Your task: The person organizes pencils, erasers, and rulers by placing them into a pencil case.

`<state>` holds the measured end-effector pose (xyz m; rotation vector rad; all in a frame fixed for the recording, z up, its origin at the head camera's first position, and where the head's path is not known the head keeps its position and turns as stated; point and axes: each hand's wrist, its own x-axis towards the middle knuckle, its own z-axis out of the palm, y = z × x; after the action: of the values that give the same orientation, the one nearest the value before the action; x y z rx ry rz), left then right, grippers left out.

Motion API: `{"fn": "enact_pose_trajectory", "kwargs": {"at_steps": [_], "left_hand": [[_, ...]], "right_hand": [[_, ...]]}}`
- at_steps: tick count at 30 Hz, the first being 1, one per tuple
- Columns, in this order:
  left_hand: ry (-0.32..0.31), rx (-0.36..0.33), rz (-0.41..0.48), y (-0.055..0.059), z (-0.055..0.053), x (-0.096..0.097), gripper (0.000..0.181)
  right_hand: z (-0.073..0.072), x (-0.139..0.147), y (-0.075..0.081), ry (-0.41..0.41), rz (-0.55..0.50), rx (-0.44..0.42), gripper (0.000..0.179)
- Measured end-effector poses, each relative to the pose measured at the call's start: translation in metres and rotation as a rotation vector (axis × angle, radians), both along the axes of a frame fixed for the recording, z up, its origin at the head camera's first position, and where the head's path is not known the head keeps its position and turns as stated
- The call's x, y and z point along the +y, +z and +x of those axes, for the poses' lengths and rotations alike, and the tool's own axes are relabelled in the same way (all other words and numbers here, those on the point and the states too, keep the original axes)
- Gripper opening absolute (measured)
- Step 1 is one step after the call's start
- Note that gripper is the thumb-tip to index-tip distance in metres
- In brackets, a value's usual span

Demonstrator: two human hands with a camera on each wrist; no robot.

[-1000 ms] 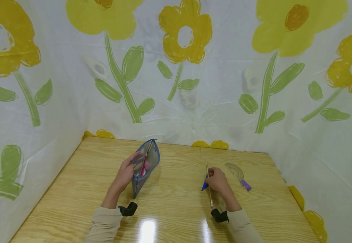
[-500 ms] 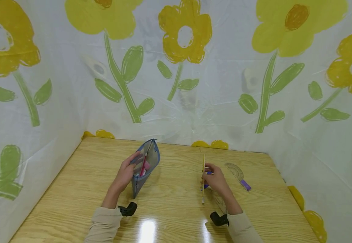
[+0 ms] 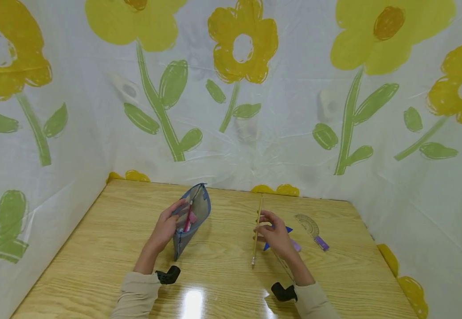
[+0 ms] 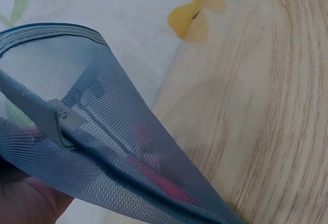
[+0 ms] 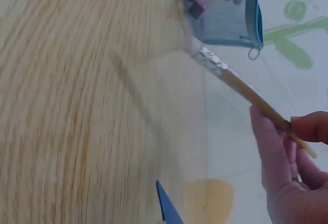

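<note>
My left hand [image 3: 164, 229] grips the left side of a blue-edged mesh pencil pouch [image 3: 204, 208], its mouth gaping upward. Through the mesh show a red pencil or pen [image 3: 188, 221] and a small pink block [image 3: 193, 217]. In the left wrist view, the pouch [image 4: 113, 96] hides most of that hand. My right hand [image 3: 278, 238] pinches a yellow pencil [image 3: 259, 210] between thumb and fingers, above the table and apart from the pouch. The pencil's eraser end [image 5: 207, 57] points toward the pouch [image 5: 225, 26] in the right wrist view.
Under the right hand lies a blue pointed object [image 3: 289, 229], partly hidden, beside a light purple piece [image 3: 296, 245] and a clear ruler [image 3: 283, 264]. Farther right, a transparent protractor [image 3: 310, 225] lies by a purple block [image 3: 321, 243]. Flower-printed sheeting [image 3: 279, 146] borders the wooden table [image 3: 223, 257].
My right hand has lifted the pencil and carried it left, uncovering more of the blue object and the light purple piece. The left hand and pouch have hardly moved.
</note>
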<state>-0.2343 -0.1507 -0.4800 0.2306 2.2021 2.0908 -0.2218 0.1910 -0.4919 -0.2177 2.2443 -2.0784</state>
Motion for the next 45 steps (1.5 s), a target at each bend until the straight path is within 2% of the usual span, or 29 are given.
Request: {"fn": "enact_pose_trajectory", "kwargs": {"at_steps": [8,16,21,25,34,39,45], "left_hand": [[0.005,0.004,0.002,0.0,0.0,-0.003,0.057],[0.002,0.019,0.001,-0.001,0.0,-0.003,0.058],[-0.006,0.032,0.005,-0.003,0.0,-0.004,0.058],[-0.003,0.028,0.008,-0.004,-0.001,-0.005,0.058],[-0.007,0.035,-0.005,-0.004,-0.001,-0.006,0.058],[-0.01,0.032,-0.007,-0.004,-0.001,-0.006,0.058],[-0.005,0.022,0.008,-0.005,0.0,-0.005,0.058]], "right_hand": [[0.002,-0.013,0.008,0.003,-0.078,0.068,0.046],[-0.002,-0.032,0.012,-0.067,-0.167,0.217,0.041],[-0.005,-0.045,0.019,-0.126,-0.181,0.322,0.039],[-0.01,-0.056,0.027,-0.13,-0.179,0.386,0.042],[-0.024,-0.083,0.04,-0.088,-0.194,0.472,0.041],[-0.03,-0.093,0.045,-0.095,-0.211,0.522,0.039],[-0.038,-0.104,0.049,-0.103,-0.248,0.536,0.039]]}}
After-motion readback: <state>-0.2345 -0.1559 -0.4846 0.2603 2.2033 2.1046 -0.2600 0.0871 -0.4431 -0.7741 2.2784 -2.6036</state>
